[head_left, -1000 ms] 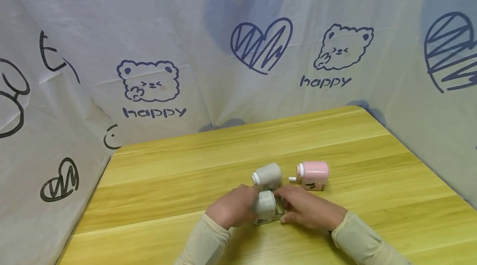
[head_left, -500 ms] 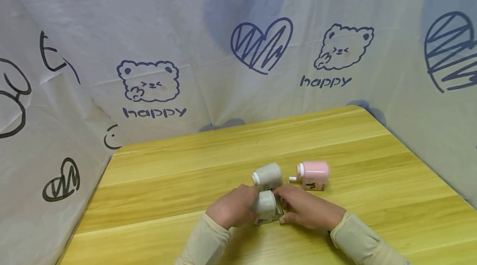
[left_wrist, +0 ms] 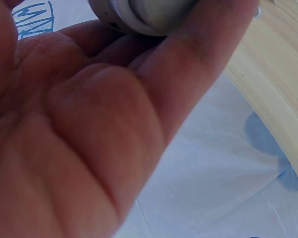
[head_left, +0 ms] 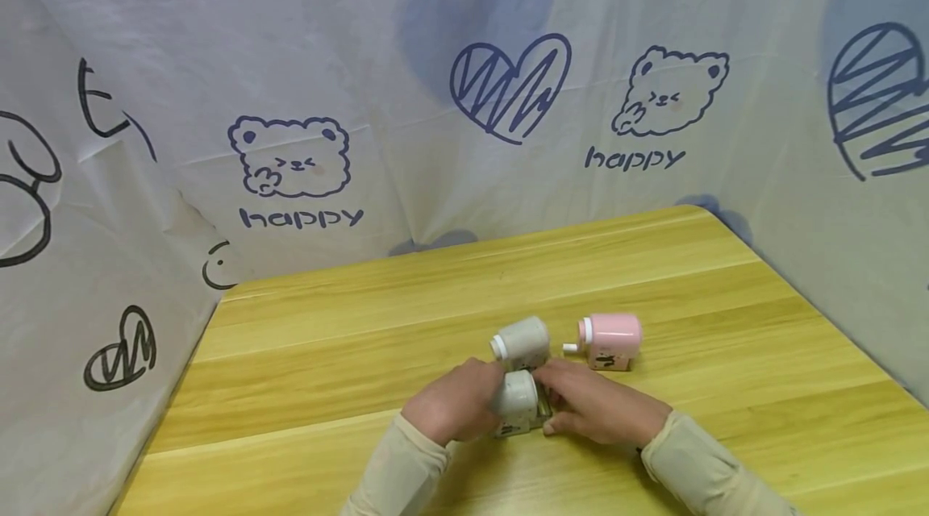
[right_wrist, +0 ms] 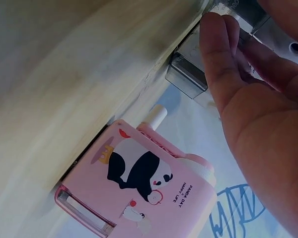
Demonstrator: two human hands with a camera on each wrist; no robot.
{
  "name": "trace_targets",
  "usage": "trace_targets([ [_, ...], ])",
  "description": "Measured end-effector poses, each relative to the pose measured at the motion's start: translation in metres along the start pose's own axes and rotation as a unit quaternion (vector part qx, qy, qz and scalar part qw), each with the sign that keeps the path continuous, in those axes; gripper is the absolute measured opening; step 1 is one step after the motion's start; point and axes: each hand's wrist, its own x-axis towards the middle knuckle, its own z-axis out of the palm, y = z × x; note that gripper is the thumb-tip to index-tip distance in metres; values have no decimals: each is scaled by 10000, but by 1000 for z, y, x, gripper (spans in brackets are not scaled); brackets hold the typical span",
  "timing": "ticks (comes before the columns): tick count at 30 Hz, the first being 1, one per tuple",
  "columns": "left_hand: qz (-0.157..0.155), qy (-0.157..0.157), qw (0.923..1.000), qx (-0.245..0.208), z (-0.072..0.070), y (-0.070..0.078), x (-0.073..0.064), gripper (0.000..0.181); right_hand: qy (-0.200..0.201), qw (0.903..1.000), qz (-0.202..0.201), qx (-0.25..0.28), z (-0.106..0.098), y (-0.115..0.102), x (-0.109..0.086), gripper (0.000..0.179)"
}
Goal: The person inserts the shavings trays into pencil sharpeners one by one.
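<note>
Near the front of the table, my left hand [head_left: 457, 403] grips a pale grey hand-crank pencil sharpener [head_left: 518, 393] from its left side. A clear shavings drawer [head_left: 543, 407] sticks out of the sharpener's right end. My right hand [head_left: 598, 403] pinches this drawer, index finger at the far side and thumb at the near side. In the left wrist view, a rounded end of the sharpener [left_wrist: 154, 15] shows between the fingers; the rest is cut off. A round pencil hole [right_wrist: 295, 48] faces the right wrist camera.
Just behind my hands stands another grey sharpener [head_left: 524, 341], close to the held one. To its right is a pink sharpener [head_left: 613, 334] with a white crank handle [head_left: 570, 348] and a panda print [right_wrist: 139, 166]. Printed cloth [head_left: 406, 177] hangs behind the wooden table [head_left: 327, 339].
My right hand has shifted very slightly left, toward the held sharpener. The left hand and the other two sharpeners stay where they were.
</note>
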Motion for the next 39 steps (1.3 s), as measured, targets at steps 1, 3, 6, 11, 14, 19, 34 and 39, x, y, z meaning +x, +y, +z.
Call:
trace_targets([
  [1, -12, -7, 10000, -3, 0, 0, 0, 39, 4, 10000, 6, 3, 0, 0, 0, 47],
  [3, -33, -21, 10000, -25, 0, 0, 0, 40, 2, 10000, 40, 20, 0, -1, 1, 48],
  [6, -46, -22, 10000, -35, 0, 0, 1, 40, -11, 9999, 112, 52, 1, -1, 1, 49],
  [11, -50, -26, 10000, -19, 1, 0, 1, 39, 15, 9999, 83, 54, 1, -1, 1, 50],
  [14, -68, -47, 10000, -22, 0, 0, 1, 39, 54, 10000, 3, -13, 2, -1, 1, 50],
  [19, -103, -69, 9999, 16, 1, 0, 0, 39, 100, 9997, -98, -189, 2, -1, 2, 48],
  [34, -69, -40, 9999, 123, 1, 0, 1, 38, 73, 10000, 25, -37, 4, -2, 4, 47],
  [39, -54, -19, 9999, 124, 2, 0, 1, 37, 95, 9999, 26, 23, 5, -2, 6, 47],
])
